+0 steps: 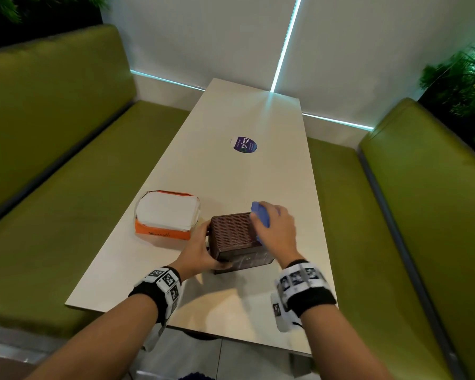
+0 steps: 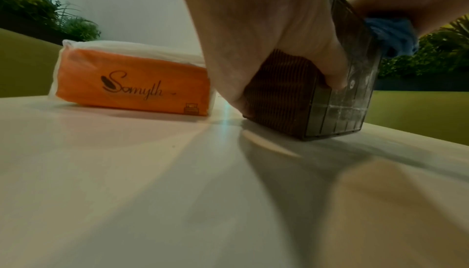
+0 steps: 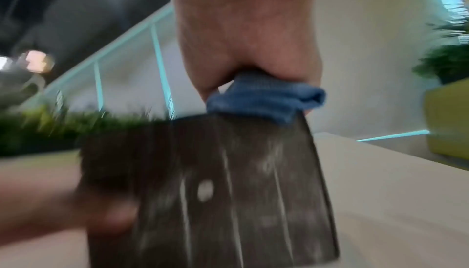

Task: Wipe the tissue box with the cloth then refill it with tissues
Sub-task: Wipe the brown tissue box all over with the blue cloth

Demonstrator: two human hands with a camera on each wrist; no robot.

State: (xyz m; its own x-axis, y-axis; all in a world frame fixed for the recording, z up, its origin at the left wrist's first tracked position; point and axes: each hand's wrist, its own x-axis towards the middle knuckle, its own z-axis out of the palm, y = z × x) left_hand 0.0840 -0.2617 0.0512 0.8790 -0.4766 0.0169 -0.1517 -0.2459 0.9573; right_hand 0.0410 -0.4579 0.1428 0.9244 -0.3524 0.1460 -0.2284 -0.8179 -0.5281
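Observation:
A dark brown woven tissue box (image 1: 235,235) lies on its side on the pale table (image 1: 231,174), its ribbed base facing me. My left hand (image 1: 200,249) grips its left side, thumb on the base (image 2: 337,79). My right hand (image 1: 274,229) holds a bunched blue cloth (image 1: 261,216) against the box's upper right edge. In the right wrist view the blue cloth (image 3: 266,99) sits on the box's top rim (image 3: 215,182), blurred. An orange pack of white tissues (image 1: 167,215) lies to the left of the box, with its orange side (image 2: 132,89) facing the left wrist camera.
Green benches (image 1: 52,160) run along both sides of the table. A round purple sticker (image 1: 244,144) sits on the table farther back. Plants (image 1: 464,86) stand behind the right bench. The white wall closes the far end.

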